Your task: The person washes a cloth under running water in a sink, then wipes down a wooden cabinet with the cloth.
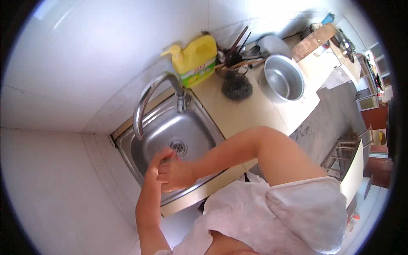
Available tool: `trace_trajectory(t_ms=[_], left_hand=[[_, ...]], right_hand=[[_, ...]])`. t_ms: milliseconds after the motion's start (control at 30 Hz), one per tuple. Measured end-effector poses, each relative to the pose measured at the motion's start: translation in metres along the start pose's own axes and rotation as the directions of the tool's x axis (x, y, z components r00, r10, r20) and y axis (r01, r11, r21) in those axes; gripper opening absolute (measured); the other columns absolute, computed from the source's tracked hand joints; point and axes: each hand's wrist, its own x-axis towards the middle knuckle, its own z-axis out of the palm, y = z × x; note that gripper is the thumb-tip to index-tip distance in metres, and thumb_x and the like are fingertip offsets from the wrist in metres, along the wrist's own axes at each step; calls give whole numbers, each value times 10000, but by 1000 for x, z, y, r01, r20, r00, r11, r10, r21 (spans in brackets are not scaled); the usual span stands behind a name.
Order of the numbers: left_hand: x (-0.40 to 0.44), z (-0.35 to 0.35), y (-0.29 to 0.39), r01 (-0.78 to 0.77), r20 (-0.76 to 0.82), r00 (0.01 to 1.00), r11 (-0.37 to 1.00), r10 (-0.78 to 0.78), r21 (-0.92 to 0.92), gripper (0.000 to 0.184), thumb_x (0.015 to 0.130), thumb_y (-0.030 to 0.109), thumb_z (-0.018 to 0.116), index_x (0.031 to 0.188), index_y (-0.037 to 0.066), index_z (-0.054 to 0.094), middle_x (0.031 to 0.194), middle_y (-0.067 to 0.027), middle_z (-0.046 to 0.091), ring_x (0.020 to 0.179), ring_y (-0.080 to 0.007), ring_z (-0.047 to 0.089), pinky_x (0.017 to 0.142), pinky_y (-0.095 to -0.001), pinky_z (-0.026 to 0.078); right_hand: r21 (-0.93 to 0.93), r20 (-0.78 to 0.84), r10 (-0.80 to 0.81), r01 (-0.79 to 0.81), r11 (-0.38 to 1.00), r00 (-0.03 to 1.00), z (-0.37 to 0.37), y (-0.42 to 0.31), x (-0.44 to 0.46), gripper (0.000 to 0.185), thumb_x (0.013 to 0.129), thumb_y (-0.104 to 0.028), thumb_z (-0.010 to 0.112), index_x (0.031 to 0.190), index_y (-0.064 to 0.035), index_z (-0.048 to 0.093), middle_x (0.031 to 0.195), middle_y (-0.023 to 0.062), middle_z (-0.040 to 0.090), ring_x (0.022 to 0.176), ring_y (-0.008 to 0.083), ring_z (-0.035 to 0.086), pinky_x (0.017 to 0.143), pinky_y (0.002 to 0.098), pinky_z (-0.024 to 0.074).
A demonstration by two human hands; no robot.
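Observation:
Both hands meet over the stainless steel sink (204,131), in front of its drain. My right hand (176,175) has its fingers curled over my left hand near the wrist. Partly covered by it, my left hand (162,156) is bent toward the drain, its fingers blurred and overlapping, so their grip cannot be made out. The curved chrome faucet (146,95) arches above the basin, its spout end just beyond my left hand. No water stream is visible from it.
Behind the sink stands a yellow pump jug (197,59). Along the counter (250,114) are a dark scouring pad (237,88), a holder with cooking utensils (233,63) and a metal pot (284,78). A tiled wall (63,170) borders the sink's left side.

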Motion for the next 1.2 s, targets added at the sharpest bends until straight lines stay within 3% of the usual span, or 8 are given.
trace_trajectory(t_ms=[200,633,733,867,1000,1100,1133,1200], left_hand=[[18,6,-3,226,-253,962,817,-101,530,124,763,88,628,676,39,554,626,-79,565,575,-172,572,540,-282,470],[35,-25,-56,348,-521,854,742,2,573,156,762,153,636,689,51,544,614,-35,521,546,-132,508,508,-278,407],[27,-30,-62,276,-511,826,619,239,735,193,794,225,589,702,62,541,664,-26,507,627,-142,493,576,-305,416],[8,10,-69,-51,-702,708,997,74,54,188,769,245,655,789,91,549,766,-39,552,761,-192,561,669,-331,487],[16,48,-76,-101,-377,912,979,162,175,248,753,211,667,920,90,528,871,-54,557,800,-197,571,688,-338,504],[33,116,-89,-64,-176,976,937,131,342,334,695,50,657,986,96,500,877,-50,550,806,-197,568,694,-335,503],[41,138,-100,-39,-122,988,923,93,382,345,680,7,647,981,91,501,866,-47,548,797,-191,567,694,-325,502],[54,187,-122,5,-1,1000,885,-5,465,355,671,-9,645,982,87,502,870,-45,545,801,-185,564,696,-312,499]], right_hand=[[-38,136,-127,133,990,982,40,4,-31,174,596,-237,585,534,-101,497,674,64,502,661,232,525,618,343,433],[107,380,-310,292,951,871,74,11,-84,173,744,-231,509,729,-71,572,833,101,559,881,269,530,802,398,416],[205,278,-148,92,974,949,80,9,-101,120,744,-171,519,802,-71,550,916,114,544,935,284,509,829,413,399],[95,60,44,-49,994,997,-29,-23,-103,313,741,-83,560,1050,-75,508,1054,106,482,1004,294,464,838,401,393],[26,9,369,-369,929,929,-72,-40,-153,399,719,-101,615,1097,-71,491,1045,119,476,1016,313,455,849,406,393],[138,-178,909,-904,403,378,-119,-78,-184,425,694,-234,661,1062,-54,544,979,148,534,938,315,516,801,371,427],[121,-226,911,-918,378,346,-135,-90,-197,425,694,-234,661,1062,-54,544,979,148,534,938,315,516,801,371,427],[405,-163,955,-900,-163,-246,-173,-114,-227,325,733,-273,640,957,-40,604,905,127,612,823,270,592,721,355,465]])
